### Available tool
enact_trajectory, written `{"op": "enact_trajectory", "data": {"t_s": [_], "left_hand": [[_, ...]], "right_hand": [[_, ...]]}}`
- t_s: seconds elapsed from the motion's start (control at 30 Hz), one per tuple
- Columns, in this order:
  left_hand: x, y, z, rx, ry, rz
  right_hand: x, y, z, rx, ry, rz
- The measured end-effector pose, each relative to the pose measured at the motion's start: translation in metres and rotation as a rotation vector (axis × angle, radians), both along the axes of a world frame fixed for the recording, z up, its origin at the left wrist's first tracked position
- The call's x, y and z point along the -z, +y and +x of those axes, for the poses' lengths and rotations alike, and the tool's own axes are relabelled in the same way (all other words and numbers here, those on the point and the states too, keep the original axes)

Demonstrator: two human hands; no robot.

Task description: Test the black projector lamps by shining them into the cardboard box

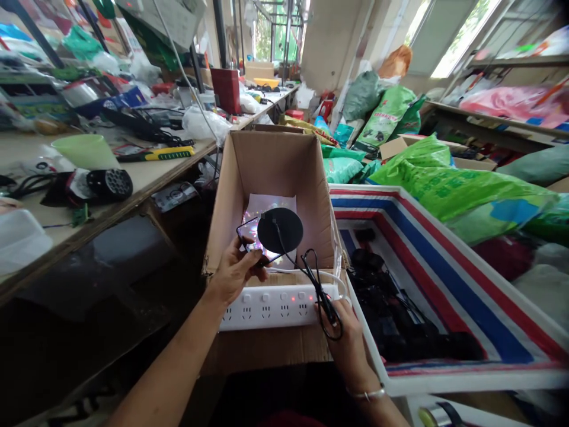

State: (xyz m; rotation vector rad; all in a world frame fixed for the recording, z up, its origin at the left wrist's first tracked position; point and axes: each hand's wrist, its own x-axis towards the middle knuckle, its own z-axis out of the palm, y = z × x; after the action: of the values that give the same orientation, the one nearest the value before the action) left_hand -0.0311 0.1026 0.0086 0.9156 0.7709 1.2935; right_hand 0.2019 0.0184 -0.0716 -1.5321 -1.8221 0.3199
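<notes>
My left hand (237, 270) grips the thin metal bracket of a round black light (280, 230) and holds it over an open cardboard box (278, 157). The light's black back faces me. Coloured spots of light fall on a white sheet (287, 204) inside the box. From the back of the light, a bundled black cable (326, 302) runs to the right end of a white power strip (265, 314). There my right hand (349, 335) is closed around the cable end; its fingertips and the plug are partly hidden. Red indicators glow on the strip.
To the right stands a white-rimmed bin lined with striped fabric (444, 279), with several black lights (400, 320) inside. A cluttered workbench (178, 172) runs along the left, holding a black lamp (109, 185) and a pale green bowl (86, 151). Green bags (448, 178) lie beyond the bin.
</notes>
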Motion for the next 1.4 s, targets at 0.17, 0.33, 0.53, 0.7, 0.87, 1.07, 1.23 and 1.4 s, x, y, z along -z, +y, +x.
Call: {"op": "enact_trajectory", "data": {"t_s": [0.17,0.33,0.53,0.7,0.87,1.07,1.23,1.4], "left_hand": [[-0.001,0.003,-0.002,-0.035,0.038,-0.033],[-0.003,0.009,-0.003,-0.069,0.070,-0.052],[-0.003,0.013,-0.001,-0.067,0.090,-0.050],[-0.009,0.012,0.000,-0.051,0.103,-0.034],[-0.016,0.008,0.002,-0.044,0.099,-0.045],[-0.016,0.006,0.004,-0.025,0.073,-0.040],[-0.015,0.006,0.003,-0.011,0.067,-0.028],[-0.012,0.006,0.001,-0.009,0.064,-0.017]], "right_hand": [[0.010,0.002,0.004,0.002,0.049,0.024],[0.015,0.004,0.007,-0.017,0.123,0.071],[0.026,0.002,0.006,0.018,0.161,0.090],[0.030,0.002,0.005,0.016,0.185,0.075],[0.027,0.002,0.004,0.007,0.197,0.105],[0.025,0.002,0.003,0.003,0.196,0.083],[0.023,0.002,0.003,0.019,0.183,0.117],[0.019,0.002,0.001,0.016,0.190,0.144]]}}
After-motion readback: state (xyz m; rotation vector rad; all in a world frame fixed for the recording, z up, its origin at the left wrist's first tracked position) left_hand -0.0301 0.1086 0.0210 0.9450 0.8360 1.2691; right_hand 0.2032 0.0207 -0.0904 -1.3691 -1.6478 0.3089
